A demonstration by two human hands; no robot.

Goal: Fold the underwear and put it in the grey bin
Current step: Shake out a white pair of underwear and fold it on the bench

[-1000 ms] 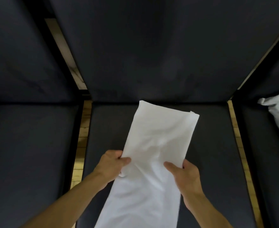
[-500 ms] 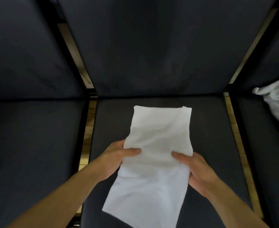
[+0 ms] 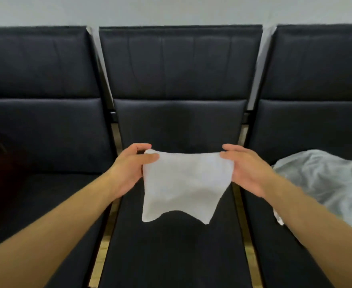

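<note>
— What's in the hands?
— White underwear (image 3: 181,183), held up over the middle seat (image 3: 177,256). The left hand (image 3: 129,169) pinches its top corner at 9 o'clock, the right hand (image 3: 247,169) the one at 3 o'clock.
— Anything else?
— A heap of pale cloth (image 3: 324,179) lies on the right seat (image 3: 308,267) at 3 o'clock; black backrests (image 3: 181,63) stand at 12.
</note>
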